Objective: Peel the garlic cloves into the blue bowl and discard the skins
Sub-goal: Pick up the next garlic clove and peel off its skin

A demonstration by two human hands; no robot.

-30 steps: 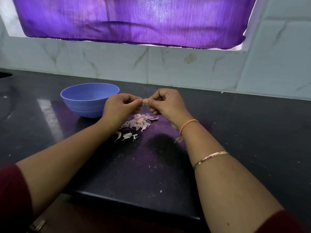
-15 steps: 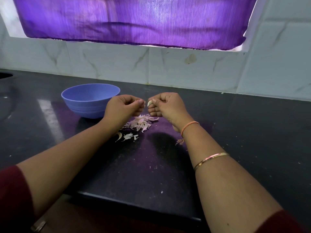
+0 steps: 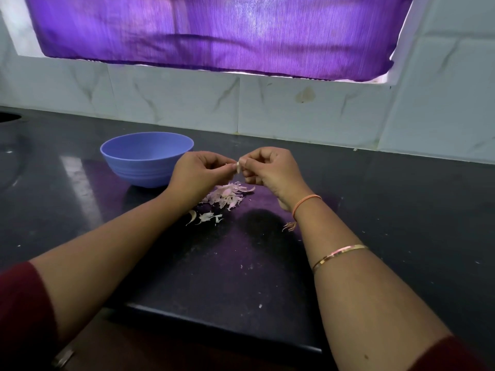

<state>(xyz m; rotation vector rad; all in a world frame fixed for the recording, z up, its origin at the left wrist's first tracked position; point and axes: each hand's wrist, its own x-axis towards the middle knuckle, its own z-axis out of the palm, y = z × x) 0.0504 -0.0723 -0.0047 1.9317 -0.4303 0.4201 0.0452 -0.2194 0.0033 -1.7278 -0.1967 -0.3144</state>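
We are pinching the garlic clove (image 3: pixel 237 167) between left hand (image 3: pixel 199 174) and right hand (image 3: pixel 270 170): likely light, firm, slippery; best gripping its ends.

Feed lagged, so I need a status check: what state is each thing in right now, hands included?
garlic clove: held above the counter, pinched between both hands.
left hand: fingers curled, pinching the clove.
right hand: fingers curled, pinching the clove.
blue bowl: upright on the counter, contents hidden.
skins: loose pile on the counter under the hands, not yet discarded.
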